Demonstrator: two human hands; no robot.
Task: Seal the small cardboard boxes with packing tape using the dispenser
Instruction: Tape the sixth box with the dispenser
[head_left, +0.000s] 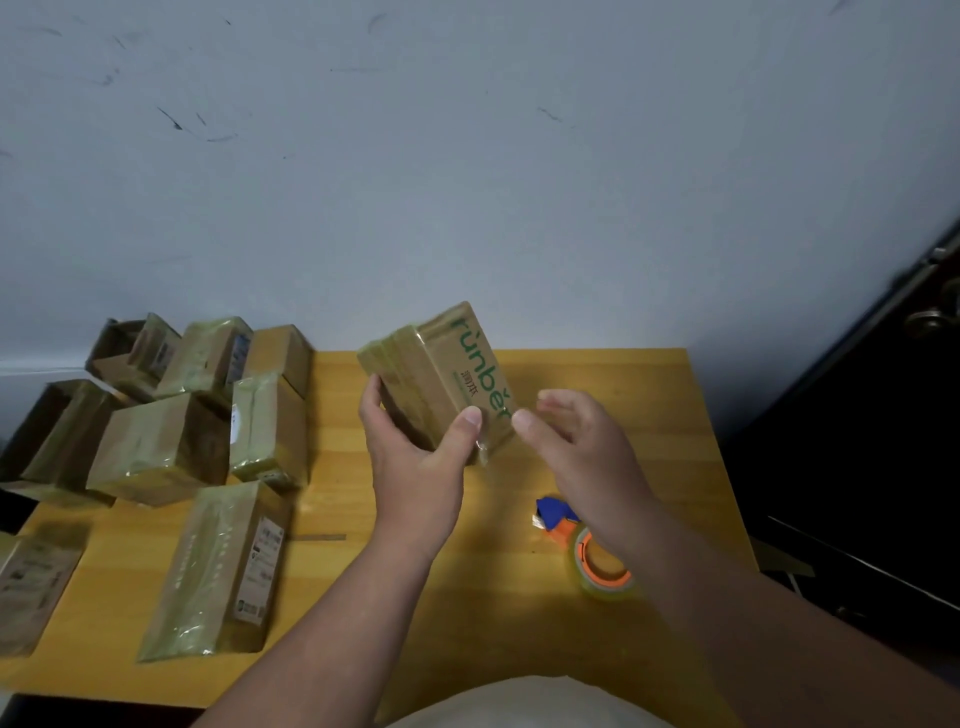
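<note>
A small cardboard box (441, 374) with green lettering is held tilted above the wooden table (467, 597); shiny tape covers its sides. My left hand (415, 457) grips its lower end, thumb on the lettered face and fingers behind. My right hand (576, 441) hovers just right of the box with fingers relaxed, its thumb tip close to the box's lower corner; whether it touches is unclear. The tape dispenser (587, 545), blue and orange with a roll of clear tape, lies on the table under my right wrist, partly hidden.
Several taped cardboard boxes (171, 447) are heaped on the table's left side, one long box (223, 566) lying nearest me. A grey wall stands behind the table. A dark door with a handle (930, 319) is at the right.
</note>
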